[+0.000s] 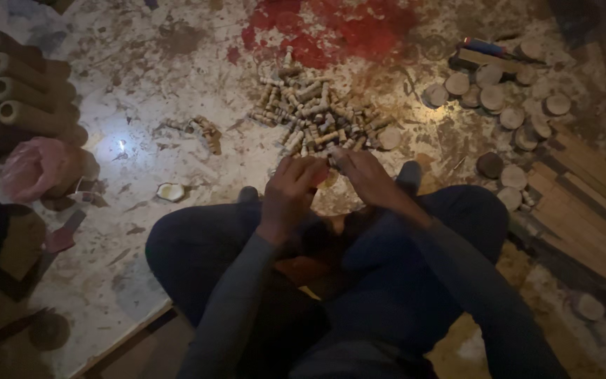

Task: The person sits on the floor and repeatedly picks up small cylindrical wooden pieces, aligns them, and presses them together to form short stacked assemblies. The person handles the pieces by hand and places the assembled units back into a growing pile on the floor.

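I sit cross-legged on a stained floor. My left hand (290, 193) and my right hand (367, 175) meet in front of my knees, fingers closed together around a small piece (325, 168) I cannot make out clearly. Just beyond them lies a pile of several short wooden pegs (313, 116). A few more pegs (201, 130) lie apart to the left of the pile.
Round wooden discs (503, 102) are scattered at the upper right, beside stacked wooden slats (587, 203). Bamboo tubes (12, 95) are stacked at the left, with a pink bag (33, 168) below them. A red stain (331, 28) marks the floor at the top.
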Available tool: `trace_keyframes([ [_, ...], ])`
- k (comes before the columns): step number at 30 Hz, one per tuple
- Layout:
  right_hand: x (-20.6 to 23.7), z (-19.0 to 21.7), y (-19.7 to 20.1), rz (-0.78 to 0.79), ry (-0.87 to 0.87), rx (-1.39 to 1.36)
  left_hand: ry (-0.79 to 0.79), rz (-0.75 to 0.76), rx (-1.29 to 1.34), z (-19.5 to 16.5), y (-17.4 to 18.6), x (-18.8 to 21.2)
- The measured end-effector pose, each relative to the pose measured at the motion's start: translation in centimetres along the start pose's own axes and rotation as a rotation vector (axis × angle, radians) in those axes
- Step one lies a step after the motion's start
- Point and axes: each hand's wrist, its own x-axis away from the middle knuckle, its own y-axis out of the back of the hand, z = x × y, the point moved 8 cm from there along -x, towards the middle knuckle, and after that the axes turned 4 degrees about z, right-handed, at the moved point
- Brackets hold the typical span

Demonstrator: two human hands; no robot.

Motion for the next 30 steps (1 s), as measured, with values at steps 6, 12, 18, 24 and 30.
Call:
trace_keyframes([
  [6, 0.6, 3.3, -0.2, 0.017, 0.251, -0.207, -0.052, -0.011, -0.013, -1.5, 1.0, -0.6],
  [12, 0.9, 3.8, 0.0, 0.004, 0.233, 0.014, 0.093, -0.018, 0.136, 0.2, 0.0, -0.4],
  [18, 1.0, 4.7, 0.1, 0.074, 0.214, 0.037, 0.167, 0.123, 0.310, 2.4, -1.1, -0.3],
  [24, 0.6, 3.7, 0.7, 0.069, 0.075, -0.065, 0.058, 0.028, 0.069, 0.2, 0.5, -0.4],
  [30, 0.2, 2.4, -0.2, 0.092, 0.106, -0.127, -0.062, -0.035, -0.039, -1.4, 1.3, -0.8],
])
